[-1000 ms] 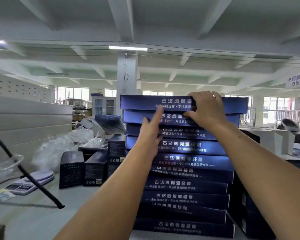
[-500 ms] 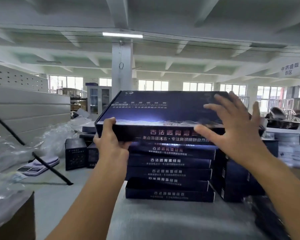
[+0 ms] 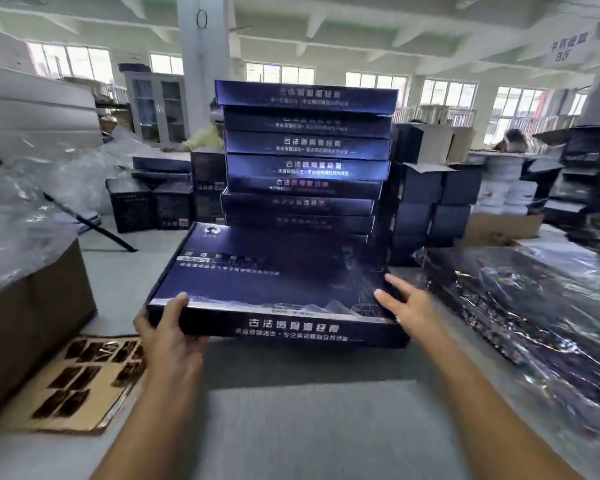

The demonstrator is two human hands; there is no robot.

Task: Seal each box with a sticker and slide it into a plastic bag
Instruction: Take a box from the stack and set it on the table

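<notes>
With the flat dark-blue cardboard box [image 3: 274,282] held low over the grey table [image 3: 309,427], just in front of the tall stack of matching blue boxes [image 3: 305,150], we're at the very start of this one. The left hand [image 3: 168,336] grips the near-left corner, thumb on the lid; the right hand [image 3: 406,306] is spread flat-fingered against the near-right edge, steadying rather than clutching. No sticker shows on the box and no bag is round it, so by my reading both steps are ahead. The brown sheet of dark stickers [image 3: 80,382] waits at the left, and the glossy plastic-wrapped dark boxes [image 3: 534,323] on the right look like finished ones. Plenty left in that stack. Lettering: white Chinese characters on the front edge, the big line opening 古法, the smaller line ending 自然修复; the rest is blurred
</notes>
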